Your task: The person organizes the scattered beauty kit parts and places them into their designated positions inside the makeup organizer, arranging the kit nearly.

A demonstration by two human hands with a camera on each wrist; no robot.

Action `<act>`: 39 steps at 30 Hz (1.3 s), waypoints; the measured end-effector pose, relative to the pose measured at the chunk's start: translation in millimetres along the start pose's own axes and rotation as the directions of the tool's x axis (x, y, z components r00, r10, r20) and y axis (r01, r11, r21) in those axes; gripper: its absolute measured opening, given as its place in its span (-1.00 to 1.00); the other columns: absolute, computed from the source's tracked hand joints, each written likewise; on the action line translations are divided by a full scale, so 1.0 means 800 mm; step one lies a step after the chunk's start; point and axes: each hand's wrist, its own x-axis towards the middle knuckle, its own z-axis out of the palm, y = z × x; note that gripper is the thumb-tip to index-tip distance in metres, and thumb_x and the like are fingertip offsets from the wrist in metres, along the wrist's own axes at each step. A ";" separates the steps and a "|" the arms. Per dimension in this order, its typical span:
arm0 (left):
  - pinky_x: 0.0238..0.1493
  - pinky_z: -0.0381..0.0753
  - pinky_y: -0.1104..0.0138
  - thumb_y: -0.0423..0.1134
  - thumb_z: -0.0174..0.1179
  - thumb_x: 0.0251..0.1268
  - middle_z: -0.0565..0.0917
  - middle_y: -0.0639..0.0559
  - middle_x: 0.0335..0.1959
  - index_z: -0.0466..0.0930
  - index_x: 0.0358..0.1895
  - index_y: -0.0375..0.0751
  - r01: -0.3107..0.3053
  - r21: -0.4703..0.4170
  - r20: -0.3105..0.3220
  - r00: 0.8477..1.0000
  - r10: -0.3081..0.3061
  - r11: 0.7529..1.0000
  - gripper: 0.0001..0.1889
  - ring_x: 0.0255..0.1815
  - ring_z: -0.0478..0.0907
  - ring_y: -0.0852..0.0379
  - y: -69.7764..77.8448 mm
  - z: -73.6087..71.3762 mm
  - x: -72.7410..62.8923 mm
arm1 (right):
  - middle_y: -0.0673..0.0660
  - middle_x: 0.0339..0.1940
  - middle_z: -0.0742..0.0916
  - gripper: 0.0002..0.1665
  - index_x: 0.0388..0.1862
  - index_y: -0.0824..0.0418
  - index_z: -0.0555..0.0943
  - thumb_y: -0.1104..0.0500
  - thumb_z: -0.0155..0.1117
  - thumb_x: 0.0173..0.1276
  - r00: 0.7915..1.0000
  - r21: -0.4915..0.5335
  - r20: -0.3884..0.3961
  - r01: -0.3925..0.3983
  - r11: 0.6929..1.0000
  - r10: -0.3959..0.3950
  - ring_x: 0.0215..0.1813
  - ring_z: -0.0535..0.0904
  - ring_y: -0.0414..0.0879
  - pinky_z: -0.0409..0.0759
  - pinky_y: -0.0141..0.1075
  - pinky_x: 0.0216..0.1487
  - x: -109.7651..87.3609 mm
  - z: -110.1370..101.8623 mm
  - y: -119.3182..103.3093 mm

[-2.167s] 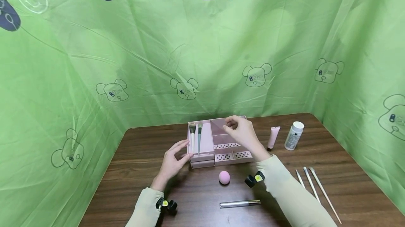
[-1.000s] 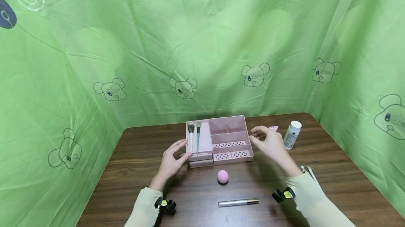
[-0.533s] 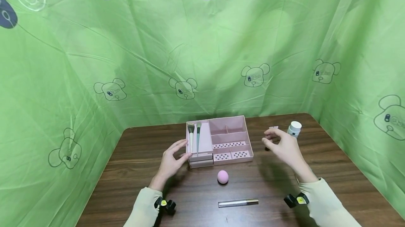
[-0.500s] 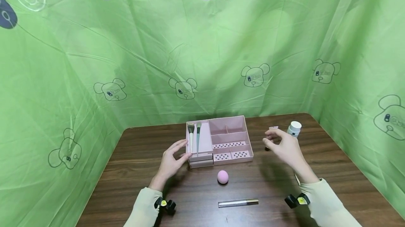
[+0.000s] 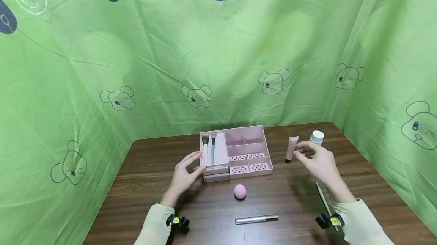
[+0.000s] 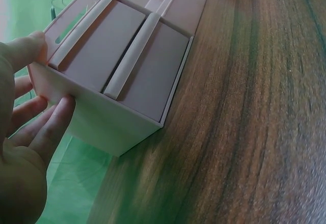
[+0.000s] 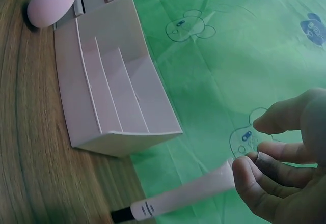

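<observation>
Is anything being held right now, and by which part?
Yes: the left grip holds the pink box by its near left corner, thumb in front, fingers against the side. The right grip, beside the tube, holds nothing.

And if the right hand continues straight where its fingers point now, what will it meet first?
Probably the pink tube, close ahead of the right hand; depth is unclear, so I cannot tell whether they already touch.
</observation>
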 end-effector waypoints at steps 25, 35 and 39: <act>-0.02 0.74 0.26 -0.47 0.38 0.11 0.50 -0.43 0.20 0.51 0.16 -0.54 -0.018 0.027 0.007 1.000 0.018 0.999 -0.50 0.11 0.54 -0.31 0.042 -0.003 0.002 | 0.14 -0.29 0.79 -0.72 -0.10 0.19 0.67 0.07 0.37 0.27 0.998 -0.080 -0.029 -0.064 0.995 0.062 -0.39 0.51 -0.57 0.43 -0.56 -0.41 -0.015 -0.032 0.049; -0.01 0.72 0.35 -0.47 0.38 0.11 0.51 -0.42 0.21 0.52 0.15 -0.53 -0.014 0.030 0.003 1.000 0.014 0.999 -0.51 0.12 0.53 -0.34 0.045 -0.004 0.003 | 0.15 -0.29 0.79 -0.73 -0.11 0.17 0.67 0.07 0.37 0.26 0.996 -0.094 -0.033 -0.087 0.992 0.084 -0.42 0.44 -0.68 0.40 -0.51 -0.44 -0.022 -0.041 0.063; -0.01 0.73 0.32 -0.48 0.38 0.10 0.51 -0.43 0.19 0.52 0.15 -0.54 -0.027 0.031 0.001 1.000 0.027 0.999 -0.51 0.11 0.54 -0.34 0.045 -0.003 0.002 | 0.13 -0.30 0.79 -0.74 -0.12 0.13 0.67 0.06 0.38 0.25 0.995 -0.110 -0.029 -0.097 0.989 0.095 -0.42 0.42 -0.70 0.38 -0.44 -0.43 -0.026 -0.045 0.067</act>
